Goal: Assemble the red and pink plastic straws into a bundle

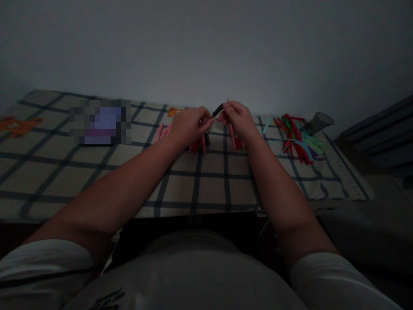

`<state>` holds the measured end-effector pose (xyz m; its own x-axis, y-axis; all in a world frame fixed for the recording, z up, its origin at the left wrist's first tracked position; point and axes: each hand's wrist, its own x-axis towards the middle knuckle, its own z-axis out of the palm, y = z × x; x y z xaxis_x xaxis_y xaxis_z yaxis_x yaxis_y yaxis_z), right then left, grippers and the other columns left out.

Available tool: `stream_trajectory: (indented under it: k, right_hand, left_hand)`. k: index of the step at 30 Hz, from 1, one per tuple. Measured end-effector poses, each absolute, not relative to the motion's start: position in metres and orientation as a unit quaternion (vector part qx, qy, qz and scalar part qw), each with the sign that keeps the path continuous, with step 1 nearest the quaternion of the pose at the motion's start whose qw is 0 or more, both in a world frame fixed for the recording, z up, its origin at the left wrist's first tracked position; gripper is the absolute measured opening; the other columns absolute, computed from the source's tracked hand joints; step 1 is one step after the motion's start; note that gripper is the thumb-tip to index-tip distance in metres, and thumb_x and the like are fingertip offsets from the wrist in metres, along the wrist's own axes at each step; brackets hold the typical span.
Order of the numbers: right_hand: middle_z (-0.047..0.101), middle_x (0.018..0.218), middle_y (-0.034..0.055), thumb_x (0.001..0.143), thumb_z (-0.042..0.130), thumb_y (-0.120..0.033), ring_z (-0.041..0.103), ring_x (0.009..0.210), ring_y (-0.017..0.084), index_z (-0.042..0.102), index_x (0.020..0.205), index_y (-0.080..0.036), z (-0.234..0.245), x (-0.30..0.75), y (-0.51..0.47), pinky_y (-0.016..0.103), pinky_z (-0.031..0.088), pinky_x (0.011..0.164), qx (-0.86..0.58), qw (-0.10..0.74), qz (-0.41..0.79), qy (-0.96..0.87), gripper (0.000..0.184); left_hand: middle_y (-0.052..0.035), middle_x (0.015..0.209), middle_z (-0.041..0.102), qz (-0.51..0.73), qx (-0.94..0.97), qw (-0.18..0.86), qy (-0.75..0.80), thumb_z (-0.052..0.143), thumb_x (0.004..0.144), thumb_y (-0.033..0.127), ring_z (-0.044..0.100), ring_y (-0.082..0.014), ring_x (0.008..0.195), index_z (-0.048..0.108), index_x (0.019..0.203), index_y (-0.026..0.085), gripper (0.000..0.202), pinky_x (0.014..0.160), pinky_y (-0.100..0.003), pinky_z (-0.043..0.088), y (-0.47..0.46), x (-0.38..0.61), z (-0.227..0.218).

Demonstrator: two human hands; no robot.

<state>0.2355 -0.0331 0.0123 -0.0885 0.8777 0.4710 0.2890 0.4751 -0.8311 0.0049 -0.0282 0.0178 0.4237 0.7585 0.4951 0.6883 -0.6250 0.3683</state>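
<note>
My left hand is closed in a pinch above the table, its fingertips at the lower end of a small black strip with a shiny metal-looking tip. My right hand pinches the same strip near its upper end. The strip slants up to the right between the two hands; its exact kind is too dark to make out. Beneath my left hand lie pink strips and red strips, partly covered by it. More pink and red strips show under my right hand.
A checked cloth covers the table against a pale wall. A phone-like device, blurred out, stands at the left. On the right are a pile of red, green and blue strips and a tilted clear cup.
</note>
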Motion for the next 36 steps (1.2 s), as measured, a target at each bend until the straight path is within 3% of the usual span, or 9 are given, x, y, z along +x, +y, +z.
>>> stream_trajectory:
  k: [5,13,17,24,29,36]
  right_hand:
    - [0.061,0.078,-0.0005,0.101,0.071,-0.099,0.063,0.078,0.018,0.064,0.083,-0.027,0.017,0.235,-0.037,0.033,0.057,0.076,-0.449,0.511,0.28,-0.677,0.074]
    - [0.064,0.078,-0.0021,0.106,0.089,-0.055,0.061,0.075,0.015,0.071,0.089,-0.025,0.028,0.225,-0.046,0.028,0.05,0.072,-0.474,0.497,0.34,-0.642,0.039]
    - [0.064,0.076,-0.0026,0.105,0.088,-0.046,0.06,0.073,0.014,0.071,0.086,-0.024,0.028,0.225,-0.045,0.027,0.049,0.071,-0.473,0.493,0.348,-0.641,0.034]
    - [0.062,0.073,-0.0016,0.104,0.088,-0.076,0.058,0.073,0.015,0.068,0.079,-0.024,0.023,0.23,-0.042,0.029,0.048,0.07,-0.49,0.47,0.316,-0.662,0.061]
    - [0.06,0.076,0.0002,0.104,0.078,-0.09,0.063,0.077,0.018,0.065,0.08,-0.026,0.022,0.234,-0.041,0.032,0.05,0.071,-0.507,0.511,0.288,-0.632,0.069]
    - [0.056,0.07,-0.0021,0.095,0.071,-0.105,0.059,0.065,0.015,0.063,0.084,-0.028,0.022,0.236,-0.031,0.03,0.042,0.057,-0.519,0.571,0.285,-0.569,0.078]
  left_hand:
    - [-0.0103,0.113,0.087,0.306,0.846,0.052,0.434,0.068,0.113,0.046,0.079,-0.0322,0.112,0.086,0.129,0.027,0.031,0.099,-0.043,0.057,-0.029,0.004,0.021]
    - [-0.0139,0.138,0.085,0.323,0.855,0.034,0.405,0.054,0.117,0.036,0.077,-0.0342,0.127,0.077,0.151,0.028,0.041,0.105,-0.046,0.059,-0.024,0.003,0.012]
    - [-0.0143,0.14,0.084,0.314,0.861,0.028,0.4,0.055,0.118,0.038,0.076,-0.0349,0.131,0.078,0.152,0.029,0.042,0.107,-0.046,0.059,-0.021,0.002,0.013]
    - [-0.0105,0.134,0.088,0.306,0.862,0.029,0.404,0.061,0.117,0.04,0.077,-0.0338,0.129,0.085,0.148,0.033,0.039,0.109,-0.045,0.059,-0.019,0.002,0.013]
    - [-0.0112,0.144,0.088,0.298,0.864,0.029,0.404,0.059,0.119,0.042,0.078,-0.034,0.135,0.079,0.162,0.032,0.048,0.112,-0.045,0.058,-0.022,0.001,0.015]
    - [-0.0133,0.161,0.082,0.226,0.93,0.038,0.288,0.069,0.114,0.038,0.076,-0.0338,0.146,0.068,0.177,0.03,0.063,0.124,-0.044,0.054,-0.031,-0.001,0.017]
